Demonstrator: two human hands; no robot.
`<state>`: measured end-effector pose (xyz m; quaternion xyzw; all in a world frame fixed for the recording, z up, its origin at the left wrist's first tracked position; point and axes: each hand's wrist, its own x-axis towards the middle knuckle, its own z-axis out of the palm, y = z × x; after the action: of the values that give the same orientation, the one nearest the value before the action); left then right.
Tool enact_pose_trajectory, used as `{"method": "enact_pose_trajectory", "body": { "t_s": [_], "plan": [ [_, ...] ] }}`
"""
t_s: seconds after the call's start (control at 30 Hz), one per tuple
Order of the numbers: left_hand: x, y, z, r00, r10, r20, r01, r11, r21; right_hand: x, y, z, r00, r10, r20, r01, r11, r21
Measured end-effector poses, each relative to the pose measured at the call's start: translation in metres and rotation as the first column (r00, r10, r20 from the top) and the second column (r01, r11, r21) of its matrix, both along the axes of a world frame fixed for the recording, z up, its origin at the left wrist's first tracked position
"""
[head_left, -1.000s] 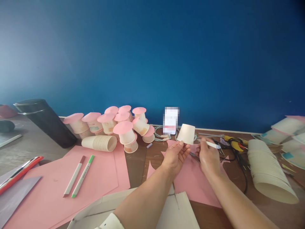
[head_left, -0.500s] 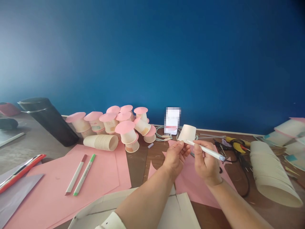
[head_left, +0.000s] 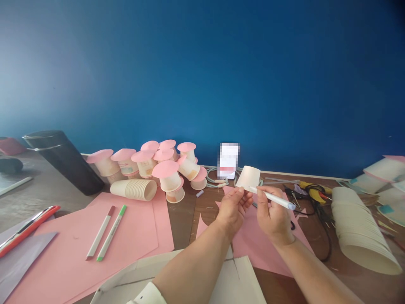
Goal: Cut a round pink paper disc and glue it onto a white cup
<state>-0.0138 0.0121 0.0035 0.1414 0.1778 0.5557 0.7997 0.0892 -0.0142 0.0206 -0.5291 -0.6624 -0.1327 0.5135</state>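
Upside down in my left hand [head_left: 234, 207] is a white paper cup [head_left: 248, 176], its lower rim pinched between thumb and fingers. My right hand [head_left: 274, 217] grips a white marker [head_left: 272, 198] with a pale blue end, and the tip touches or nearly touches the cup's side low near the rim. Whatever mark it makes is too small to see. A small purple marker cap [head_left: 199, 194] lies on the table left of my hands. Pink paper [head_left: 253, 240] with cut edges lies beneath them.
Several cups with pink paper discs [head_left: 166, 169] stand back left, beside a stack of cups [head_left: 134, 189]. A black tumbler [head_left: 63, 160], two markers [head_left: 111, 234] and a red cutter [head_left: 30, 230] are farther left. A phone [head_left: 228, 160], cables [head_left: 322, 219] and another cup stack [head_left: 363, 232] lie right.
The marker's back end has shifted slightly left and up with my right hand, its tip moving a little along the cup. The left hand and cup stay almost still.
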Motion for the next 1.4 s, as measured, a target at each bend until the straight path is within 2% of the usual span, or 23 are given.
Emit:
{"method": "enact_pose_trajectory", "body": {
  "t_s": [0.63, 1.4],
  "plan": [
    [-0.0001, -0.0004, -0.0007, 1.0, 0.009, -0.003, -0.009, 1.0, -0.009, 0.0001, 0.0, 0.0029, 0.998, -0.019, 0.053, 0.016, 0.999, 0.051],
    [-0.0026, -0.0011, 0.0026, 1.0, 0.011, 0.011, -0.01, 0.998, -0.055, 0.0016, 0.0006, 0.0009, 0.999, -0.028, 0.037, 0.024, 0.996, 0.086]
  ]
}}
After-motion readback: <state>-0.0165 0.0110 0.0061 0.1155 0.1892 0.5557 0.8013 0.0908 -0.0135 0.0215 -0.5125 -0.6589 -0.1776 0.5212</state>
